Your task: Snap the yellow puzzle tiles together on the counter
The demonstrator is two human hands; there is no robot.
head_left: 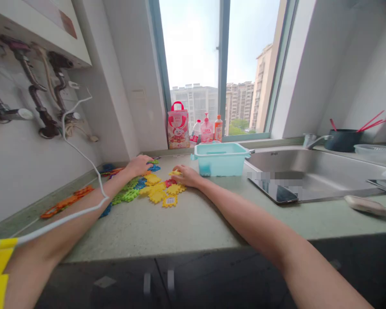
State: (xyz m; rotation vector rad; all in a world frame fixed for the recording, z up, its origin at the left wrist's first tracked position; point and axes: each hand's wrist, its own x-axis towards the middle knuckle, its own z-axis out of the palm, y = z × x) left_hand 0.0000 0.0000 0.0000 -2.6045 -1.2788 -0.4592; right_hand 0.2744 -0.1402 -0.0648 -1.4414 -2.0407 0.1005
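Note:
Flat, notched-edge toy pieces lie in a spread pile on the counter, with yellow pieces (157, 195) at the front. Green pieces (128, 195) and blue pieces (140, 183) are at their left, partly behind my left forearm. My left hand (140, 166) rests at the back of the pile, fingers stretched toward a small green piece (153, 162). Whether the fingertips touch it is not clear. At the pile's right side, my right hand (187, 176) has its fingers closed on a yellow notched piece (175, 173). A red piece (170, 183) lies just below that hand.
Right of my right hand stands a light-blue plastic basin (221, 165). Orange pieces (67, 201) lie along the left wall. A phone (273, 191) rests by the steel sink (324, 178). A white cable (83, 154) crosses my left arm. Bottles (206, 131) stand at the window.

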